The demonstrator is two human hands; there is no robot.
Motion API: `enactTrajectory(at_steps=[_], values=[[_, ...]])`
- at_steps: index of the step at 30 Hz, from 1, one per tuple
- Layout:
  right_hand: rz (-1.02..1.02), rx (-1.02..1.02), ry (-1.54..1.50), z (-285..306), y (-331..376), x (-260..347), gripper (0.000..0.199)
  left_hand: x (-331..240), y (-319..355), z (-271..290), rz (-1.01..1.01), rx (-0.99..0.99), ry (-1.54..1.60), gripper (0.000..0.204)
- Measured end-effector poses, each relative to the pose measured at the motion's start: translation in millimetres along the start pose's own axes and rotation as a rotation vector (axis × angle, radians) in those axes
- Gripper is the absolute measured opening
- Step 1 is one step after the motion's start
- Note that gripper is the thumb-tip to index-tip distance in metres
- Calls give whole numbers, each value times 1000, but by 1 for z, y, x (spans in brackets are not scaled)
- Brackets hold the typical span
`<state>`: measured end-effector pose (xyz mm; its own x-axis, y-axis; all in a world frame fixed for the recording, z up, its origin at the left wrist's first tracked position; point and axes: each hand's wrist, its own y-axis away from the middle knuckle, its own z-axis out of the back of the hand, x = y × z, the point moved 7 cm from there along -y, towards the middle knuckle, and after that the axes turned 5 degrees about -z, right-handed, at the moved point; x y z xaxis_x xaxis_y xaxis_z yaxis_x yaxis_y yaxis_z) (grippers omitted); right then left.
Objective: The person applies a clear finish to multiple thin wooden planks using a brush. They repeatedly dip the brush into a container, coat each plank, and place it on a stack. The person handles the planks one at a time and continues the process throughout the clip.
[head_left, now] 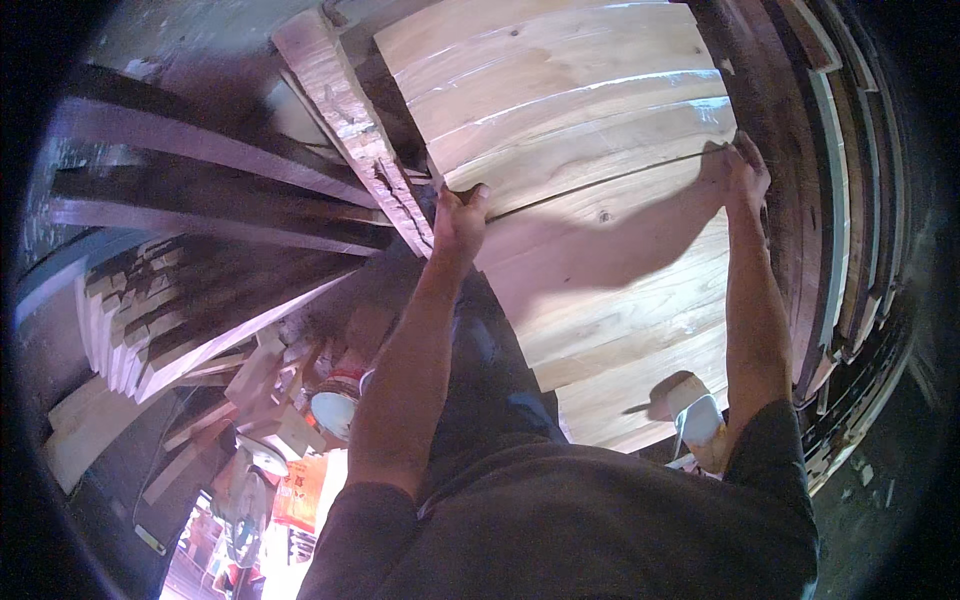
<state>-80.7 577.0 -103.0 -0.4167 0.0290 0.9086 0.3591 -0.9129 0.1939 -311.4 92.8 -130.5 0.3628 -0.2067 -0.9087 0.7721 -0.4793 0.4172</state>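
Observation:
A pale wooden panel (560, 95) made of edge-joined boards lies in front of me, with whitish streaks along its joints. A dark narrow gap separates it from a second pale panel (640, 270) nearer my body. My left hand (462, 222) is closed around the panel's left edge by the gap, thumb on top. At the opposite edge my right hand (745, 178) grips the panel at the same gap, its fingers partly hidden. Shadows of my arm and hand fall across the nearer panel. A small whitish container (697, 420) stands on the nearer panel close to my right forearm.
A rough-edged plank (355, 125) leans left of the panels. Dark long beams (220, 215) and a stack of cut boards (130, 330) lie further left. Curved-looking stacked boards (845, 190) line the right side. Lower left are wood offcuts (285, 430) and a round tub (335, 412).

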Motion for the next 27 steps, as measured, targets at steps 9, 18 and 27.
enactTrajectory(at_steps=[9, 18, 27], values=[[50, -12, 84, 11, -9, -18, 41, -12, 2, -6, -94, -27, 86, 41], [11, 33, 109, -5, 15, 16, 45, -4, 5, -1, 30, -87, 120, 40], [26, -44, 716, 31, 4, -20, 52, 24, 81, 9, 401, -40, 11, 28]])
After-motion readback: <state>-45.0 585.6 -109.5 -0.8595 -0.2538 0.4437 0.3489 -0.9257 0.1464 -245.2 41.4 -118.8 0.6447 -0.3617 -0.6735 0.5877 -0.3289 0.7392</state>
